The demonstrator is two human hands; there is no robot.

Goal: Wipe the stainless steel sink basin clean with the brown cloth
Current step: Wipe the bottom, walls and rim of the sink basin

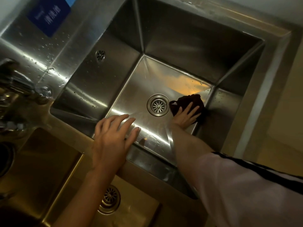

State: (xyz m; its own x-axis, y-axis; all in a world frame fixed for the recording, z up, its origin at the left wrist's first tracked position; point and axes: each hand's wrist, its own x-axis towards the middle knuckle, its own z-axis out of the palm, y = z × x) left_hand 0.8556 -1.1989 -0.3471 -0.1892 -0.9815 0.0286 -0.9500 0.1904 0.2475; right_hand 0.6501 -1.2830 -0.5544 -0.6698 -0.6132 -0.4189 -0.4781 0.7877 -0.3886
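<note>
The stainless steel sink basin (pixel 134 89) fills the middle of the view, with a round drain strainer (pixel 158 105) in its floor. A dark brown cloth (pixel 195 99) lies bunched on the basin floor just right of the drain, near the right wall. My right hand (pixel 186 116) presses flat on the cloth with spread, straight fingers, the arm reaching down into the basin. My left hand (pixel 114 136) hovers over the near rim of the basin, fingers relaxed and spread, holding nothing.
A second sink (pixel 49 169) with its own drain (pixel 109 199) lies at the lower left. A faucet (pixel 18 82) blurs the left edge. An overflow hole (pixel 100 55) sits on the basin's left wall. A blue sign (pixel 49 15) hangs on the wet backsplash.
</note>
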